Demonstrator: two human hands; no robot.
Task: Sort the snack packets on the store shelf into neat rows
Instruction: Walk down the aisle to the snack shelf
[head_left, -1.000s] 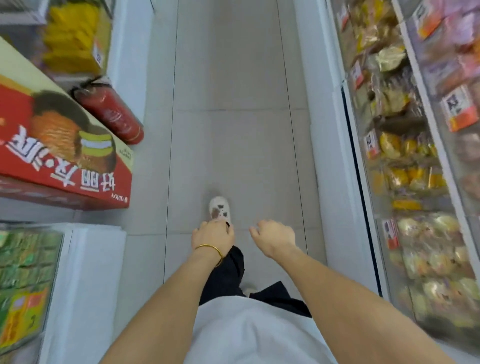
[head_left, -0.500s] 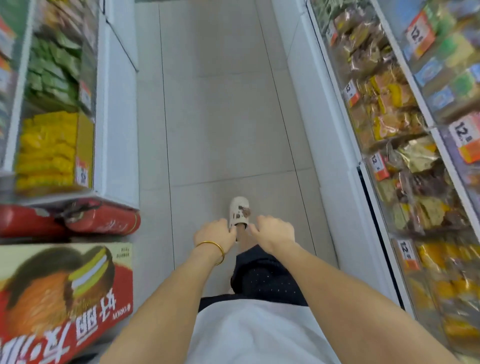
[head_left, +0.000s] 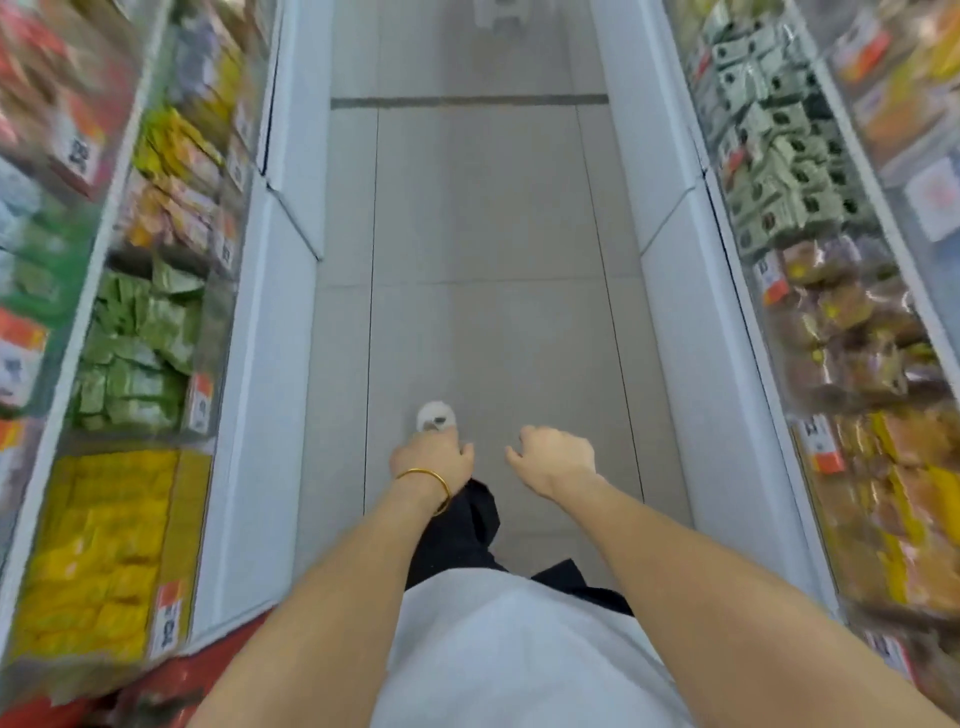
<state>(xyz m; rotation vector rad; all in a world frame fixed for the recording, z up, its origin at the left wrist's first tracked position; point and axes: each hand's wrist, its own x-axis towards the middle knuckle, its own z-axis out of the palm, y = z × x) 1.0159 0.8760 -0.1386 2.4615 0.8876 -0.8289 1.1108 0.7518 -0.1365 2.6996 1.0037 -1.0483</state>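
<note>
Snack packets (head_left: 140, 353): green and yellow lots on the left shelf (head_left: 270, 312), grey-green and brown lots on the right shelf (head_left: 691, 312), all blurred, flanking a tiled floor (head_left: 483, 260). Left hand (head_left: 434, 457), with a gold bangle (head_left: 423, 475) at the wrist, and right hand (head_left: 556, 457) hang over the floor between the shelves, well apart from the packets. Fingers of both are loosely curled and hold nothing.

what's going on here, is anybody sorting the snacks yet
Not yet. A person is in the aisle between two shelves of snack packets, one white slipper forward on the tiled floor. The left hand, with a gold bangle, and the right hand both hang in front of the body, fingers loosely curled, holding nothing. No packet is being touched.
</note>
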